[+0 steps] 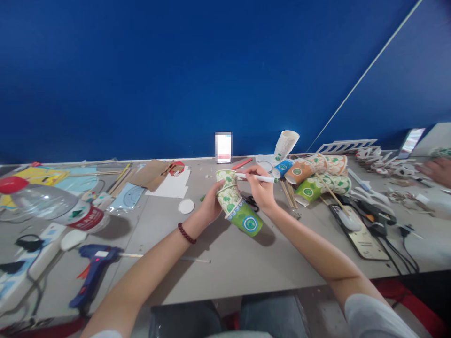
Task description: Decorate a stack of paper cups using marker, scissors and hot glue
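My left hand (210,204) is wrapped round a joined column of patterned paper cups (230,199), held tilted above the table. Its upper cups are white with green leaves, and the lowest is green with a blue ring. In my right hand (261,188) is a white marker pen (259,178) with a green end. The pen's other end points left, close to the top cup; whether it touches I cannot tell. Just behind the column lies a dark-handled tool, mostly hidden, perhaps scissors (252,203). A white paper disc (186,206) rests left of my left hand.
A blue glue gun (97,267) and a plastic bottle (59,206) occupy the left. More joined cups (313,176), a white cup stack (286,144) and a phone (373,244) are on the right. A phone (223,147) leans against the blue wall. Another person's hand (437,171) is far right.
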Action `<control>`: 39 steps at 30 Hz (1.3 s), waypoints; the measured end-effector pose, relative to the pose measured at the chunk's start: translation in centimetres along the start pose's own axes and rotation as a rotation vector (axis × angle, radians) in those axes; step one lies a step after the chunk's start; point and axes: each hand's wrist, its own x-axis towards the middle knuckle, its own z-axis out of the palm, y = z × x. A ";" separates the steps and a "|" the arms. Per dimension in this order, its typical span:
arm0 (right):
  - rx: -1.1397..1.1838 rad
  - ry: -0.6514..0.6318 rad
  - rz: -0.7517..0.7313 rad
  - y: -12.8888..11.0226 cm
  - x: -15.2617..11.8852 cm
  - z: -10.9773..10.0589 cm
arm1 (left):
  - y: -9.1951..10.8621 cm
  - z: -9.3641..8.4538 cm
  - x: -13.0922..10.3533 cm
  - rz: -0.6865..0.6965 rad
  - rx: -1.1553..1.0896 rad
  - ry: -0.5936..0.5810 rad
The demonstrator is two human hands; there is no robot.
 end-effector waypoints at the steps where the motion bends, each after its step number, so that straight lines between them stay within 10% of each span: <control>1: 0.001 0.000 -0.002 0.0 0.0 0.0 | 0.0 0.0 0.0 0.003 0.001 -0.001; 39: 0.010 0.008 0.020 0.1 -0.3 0.0 | -0.7 -1.1 1.1 -0.003 0.028 0.016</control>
